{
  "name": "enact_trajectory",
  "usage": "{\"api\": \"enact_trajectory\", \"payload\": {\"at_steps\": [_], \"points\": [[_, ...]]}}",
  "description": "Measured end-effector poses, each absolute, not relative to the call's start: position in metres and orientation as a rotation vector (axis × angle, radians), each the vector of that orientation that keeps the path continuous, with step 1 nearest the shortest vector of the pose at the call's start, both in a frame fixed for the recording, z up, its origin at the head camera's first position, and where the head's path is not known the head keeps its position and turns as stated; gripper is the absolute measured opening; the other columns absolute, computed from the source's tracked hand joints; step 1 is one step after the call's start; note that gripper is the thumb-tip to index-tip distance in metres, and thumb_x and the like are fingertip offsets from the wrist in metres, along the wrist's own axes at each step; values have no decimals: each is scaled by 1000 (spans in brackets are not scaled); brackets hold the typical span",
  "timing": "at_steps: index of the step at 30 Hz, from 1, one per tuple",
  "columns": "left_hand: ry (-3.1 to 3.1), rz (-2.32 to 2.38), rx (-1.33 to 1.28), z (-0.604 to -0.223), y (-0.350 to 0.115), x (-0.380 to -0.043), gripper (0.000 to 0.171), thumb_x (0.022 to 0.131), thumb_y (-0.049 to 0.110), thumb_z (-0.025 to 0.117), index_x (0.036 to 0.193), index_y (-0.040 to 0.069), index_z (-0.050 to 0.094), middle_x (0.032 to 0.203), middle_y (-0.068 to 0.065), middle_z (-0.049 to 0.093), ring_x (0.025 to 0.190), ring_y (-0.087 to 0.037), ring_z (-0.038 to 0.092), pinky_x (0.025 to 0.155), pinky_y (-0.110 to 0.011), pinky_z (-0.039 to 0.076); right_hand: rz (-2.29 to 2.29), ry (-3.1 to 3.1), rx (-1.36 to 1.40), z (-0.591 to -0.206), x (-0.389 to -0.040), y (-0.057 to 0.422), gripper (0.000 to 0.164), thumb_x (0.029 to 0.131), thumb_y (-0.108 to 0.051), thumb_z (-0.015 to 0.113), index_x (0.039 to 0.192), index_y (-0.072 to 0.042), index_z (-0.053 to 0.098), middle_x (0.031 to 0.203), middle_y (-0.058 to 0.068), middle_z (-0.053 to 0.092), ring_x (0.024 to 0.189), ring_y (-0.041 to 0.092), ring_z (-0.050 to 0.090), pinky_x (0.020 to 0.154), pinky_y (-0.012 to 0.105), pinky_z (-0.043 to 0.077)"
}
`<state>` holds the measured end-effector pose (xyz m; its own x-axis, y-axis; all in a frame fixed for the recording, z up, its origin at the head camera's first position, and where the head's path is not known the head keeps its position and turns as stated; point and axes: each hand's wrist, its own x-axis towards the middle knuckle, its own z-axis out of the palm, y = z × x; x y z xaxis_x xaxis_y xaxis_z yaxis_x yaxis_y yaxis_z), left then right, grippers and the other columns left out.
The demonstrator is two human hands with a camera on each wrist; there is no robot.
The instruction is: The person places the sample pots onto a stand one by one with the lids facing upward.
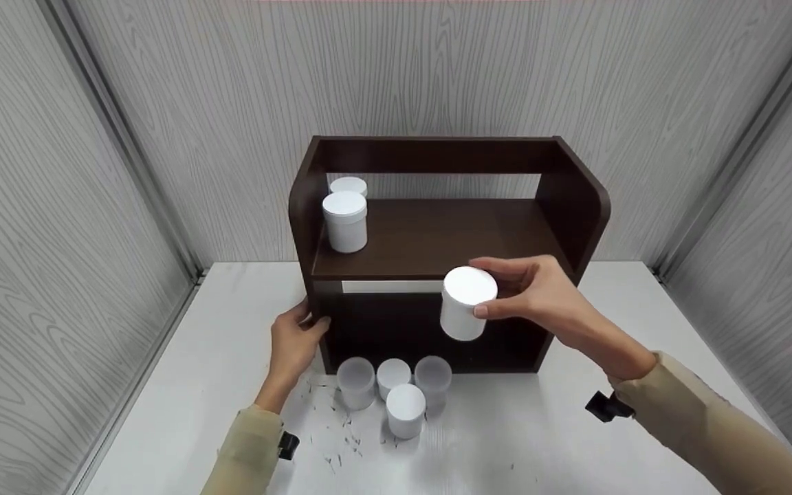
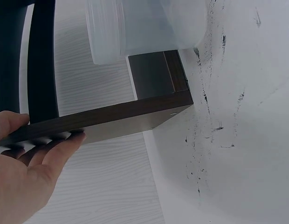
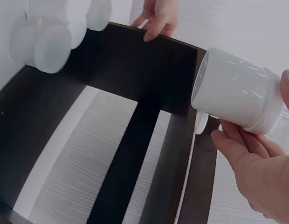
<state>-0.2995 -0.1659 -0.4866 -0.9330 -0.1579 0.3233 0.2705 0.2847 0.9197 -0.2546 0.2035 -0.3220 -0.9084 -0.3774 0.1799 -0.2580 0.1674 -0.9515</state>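
Note:
My right hand (image 1: 540, 295) holds a white lidded jar (image 1: 463, 320) upright between thumb and fingers, in front of the dark brown shelf (image 1: 437, 234). The right wrist view shows the same jar (image 3: 237, 91) with its lid toward the thumb. With thumb and fingers on either side of the panel, my left hand (image 1: 294, 344) grips the shelf's left side; the left wrist view shows this hand (image 2: 32, 172) around the panel's edge. On the upper board stand two white lidded jars, the front one (image 1: 346, 223) partly hiding the rear one (image 1: 348, 184).
Before the shelf's lower front edge several containers stand close together on the white table (image 1: 231, 302): two frosted cups, left (image 1: 356, 381) and right (image 1: 433, 378), and two white jars, rear (image 1: 394, 377) and front (image 1: 405, 412). Grey wood-grain walls (image 1: 437, 69) enclose the table. Dark marks dot its surface.

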Motion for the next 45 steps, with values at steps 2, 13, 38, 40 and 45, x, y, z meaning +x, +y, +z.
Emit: {"api": "enact_trajectory", "payload": {"at_steps": [2, 13, 38, 40, 45], "points": [[-2202, -1696, -92, -487, -166, -300, 50, 95, -2, 69, 142, -12, 57, 140, -31, 60, 120, -46, 65, 95, -39, 59, -1866, 2330, -643, -317, -258, 201, 70, 74, 1, 93, 138, 4, 66, 125, 14, 74, 112, 25, 73, 96, 34, 59], [-2237, -1664, -82, -488, -167, -301, 53, 95, 0, 70, 144, -10, 55, 142, -28, 60, 119, -46, 66, 94, -41, 60, -1881, 2314, -673, -289, -279, 192, 68, 76, 0, 92, 139, 3, 66, 123, 16, 75, 113, 27, 72, 96, 39, 60], [-2224, -1668, -82, -488, -167, -301, 52, 94, -2, 69, 143, -10, 56, 139, -30, 61, 118, -44, 67, 92, -36, 60, -1900, 2373, -701, -258, -353, 165, 62, 79, -4, 92, 136, 3, 68, 128, 14, 73, 118, 22, 68, 104, 34, 54], [-2225, -1667, -78, -488, -167, -300, 52, 94, -2, 70, 143, -10, 57, 139, -29, 61, 118, -44, 67, 92, -36, 60, -1899, 2381, -687, -257, -359, 163, 63, 79, -4, 92, 136, 3, 68, 129, 15, 72, 119, 22, 68, 104, 34, 54], [-2253, -1651, -87, -487, -166, -299, 52, 96, 1, 69, 144, -11, 55, 142, -28, 60, 121, -44, 66, 94, -39, 60, -1890, 2380, -680, -254, -373, 157, 63, 80, -3, 91, 137, 4, 67, 132, 17, 71, 122, 24, 67, 104, 36, 54]]}}
